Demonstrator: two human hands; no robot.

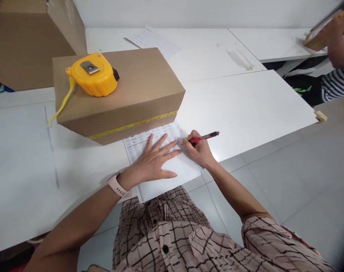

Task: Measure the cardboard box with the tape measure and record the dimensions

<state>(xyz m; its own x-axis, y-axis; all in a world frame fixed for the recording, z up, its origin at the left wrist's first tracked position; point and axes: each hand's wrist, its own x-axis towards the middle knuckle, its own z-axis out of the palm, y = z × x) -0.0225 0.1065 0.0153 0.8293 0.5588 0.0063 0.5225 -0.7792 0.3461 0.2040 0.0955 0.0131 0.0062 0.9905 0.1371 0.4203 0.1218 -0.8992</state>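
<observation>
My left hand lies flat with spread fingers on a sheet of paper at the table's front edge. Handwritten lines fill the paper's upper part; its lower part is blank. In my right hand is a red and black pen, its tip down at the sheet near my left fingertips. Just behind the paper stands a closed cardboard box, with a yellow measuring strip along its front side. On top of the box rests a yellow tape measure with a metal clip and a wrist cord.
A larger cardboard box stands at the back left. Another printed sheet lies behind the nearer box on the white table. At the far right, another person's hand is at a small box.
</observation>
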